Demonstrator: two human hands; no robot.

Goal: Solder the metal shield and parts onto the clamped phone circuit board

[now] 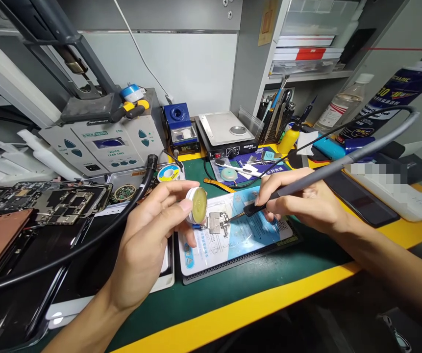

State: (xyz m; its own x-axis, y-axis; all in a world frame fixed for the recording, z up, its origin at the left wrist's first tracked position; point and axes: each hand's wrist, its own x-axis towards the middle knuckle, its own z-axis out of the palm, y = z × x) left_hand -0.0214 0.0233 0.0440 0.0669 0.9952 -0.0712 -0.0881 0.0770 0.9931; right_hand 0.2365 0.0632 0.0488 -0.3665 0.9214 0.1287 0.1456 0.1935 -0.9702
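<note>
My left hand (148, 235) pinches a round tin of yellow solder flux (198, 206) between thumb and fingers, its open face turned toward the iron. My right hand (291, 198) grips a grey soldering iron (328, 169) like a pen. The iron's thin tip (237, 216) points at the tin and ends a little short of it, close to a small metal phone part (214, 223). That part lies on a printed blue-and-white repair mat (265, 235), just under the tin.
Phone circuit boards (63, 203) lie at the left, behind the black iron cable (137, 206). A soldering station (104, 147), solder spool (168, 172), tip cleaner (177, 120), and preheater plate (229, 130) line the back. A spray can (390, 98) stands at the right. The green bench mat (233, 284) has a yellow edge.
</note>
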